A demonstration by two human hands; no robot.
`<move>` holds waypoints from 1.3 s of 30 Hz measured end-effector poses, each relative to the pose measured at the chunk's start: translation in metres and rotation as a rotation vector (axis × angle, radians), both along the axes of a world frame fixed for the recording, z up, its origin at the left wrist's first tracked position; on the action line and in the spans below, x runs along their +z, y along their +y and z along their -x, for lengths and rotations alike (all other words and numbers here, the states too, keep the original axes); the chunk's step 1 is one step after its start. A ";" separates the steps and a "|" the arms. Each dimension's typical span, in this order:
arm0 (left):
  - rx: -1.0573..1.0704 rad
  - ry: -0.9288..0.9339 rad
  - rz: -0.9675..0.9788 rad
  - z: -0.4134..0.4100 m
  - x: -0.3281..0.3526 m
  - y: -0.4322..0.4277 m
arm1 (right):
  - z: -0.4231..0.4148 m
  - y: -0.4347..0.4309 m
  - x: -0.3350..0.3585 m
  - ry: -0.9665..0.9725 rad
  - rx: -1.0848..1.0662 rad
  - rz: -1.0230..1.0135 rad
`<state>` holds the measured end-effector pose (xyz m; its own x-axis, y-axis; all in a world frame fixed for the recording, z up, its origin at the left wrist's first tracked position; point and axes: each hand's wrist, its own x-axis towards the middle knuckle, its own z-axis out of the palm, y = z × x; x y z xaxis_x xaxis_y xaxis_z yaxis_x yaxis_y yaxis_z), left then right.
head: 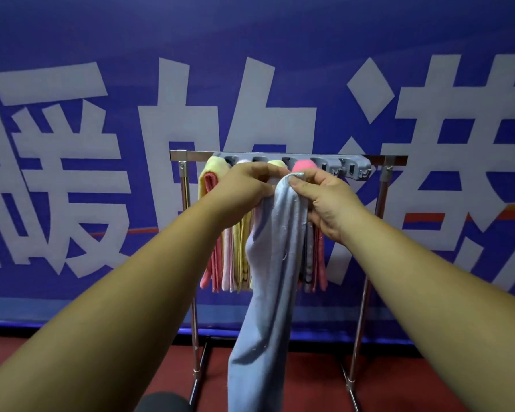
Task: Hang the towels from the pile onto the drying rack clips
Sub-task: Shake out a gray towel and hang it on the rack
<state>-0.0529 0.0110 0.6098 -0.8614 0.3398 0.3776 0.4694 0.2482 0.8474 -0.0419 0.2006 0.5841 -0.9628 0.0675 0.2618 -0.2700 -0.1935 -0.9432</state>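
A long light-blue towel (268, 278) hangs down in front of the metal drying rack (366, 159). My right hand (324, 200) pinches its top end just below the grey clip bar (333, 162). My left hand (244, 188) grips the same top edge from the left, fingers curled over it. Several towels hang from the clips behind: a yellow one (214, 166) at the far left, a pink one (216, 263), a pale pink one (228, 263), another yellow one (241, 251) and a bright pink one (305, 165). The two rightmost clips hold nothing.
A blue banner (72, 55) with large white characters covers the wall right behind the rack. The floor (399, 382) is dark red. The rack's legs (195, 337) stand on it. A dark rounded object (164, 401) shows at the bottom edge.
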 end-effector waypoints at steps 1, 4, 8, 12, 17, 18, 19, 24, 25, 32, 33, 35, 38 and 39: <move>-0.013 0.006 -0.011 -0.001 0.000 0.001 | -0.001 -0.001 0.001 0.017 -0.014 -0.019; -0.048 0.005 -0.074 -0.002 0.000 0.004 | -0.005 0.001 0.004 0.033 -0.025 -0.067; -0.058 0.010 -0.072 0.000 0.001 0.005 | -0.010 0.009 0.009 0.002 0.033 -0.106; -0.055 0.023 -0.014 0.000 0.002 0.008 | -0.013 0.012 0.012 -0.027 0.015 -0.127; -0.070 0.007 0.089 0.003 0.003 0.013 | -0.013 0.014 0.009 0.011 -0.080 -0.286; -0.062 0.007 0.098 0.003 0.003 0.014 | -0.012 0.014 0.008 0.019 -0.116 -0.296; -0.045 0.001 0.107 0.003 0.003 0.016 | -0.011 0.014 0.007 0.030 -0.157 -0.303; 0.035 -0.047 0.115 0.004 0.005 0.022 | -0.009 0.010 0.004 0.088 -0.349 -0.396; 0.050 -0.080 0.086 0.004 0.004 0.021 | -0.008 0.010 0.004 0.096 -0.362 -0.402; 0.121 -0.163 0.144 0.004 -0.002 -0.003 | 0.004 0.033 0.010 0.092 -0.502 -0.432; 0.114 -0.175 0.140 0.006 -0.002 -0.009 | 0.005 0.036 0.009 0.093 -0.514 -0.441; 0.073 -0.188 0.110 0.008 -0.001 -0.019 | 0.007 0.041 0.007 0.087 -0.519 -0.451; 0.020 -0.189 0.064 0.009 0.006 -0.024 | 0.009 0.045 0.003 0.077 -0.519 -0.439; 0.018 -0.174 0.068 0.008 0.008 -0.023 | 0.010 0.045 0.003 0.072 -0.522 -0.440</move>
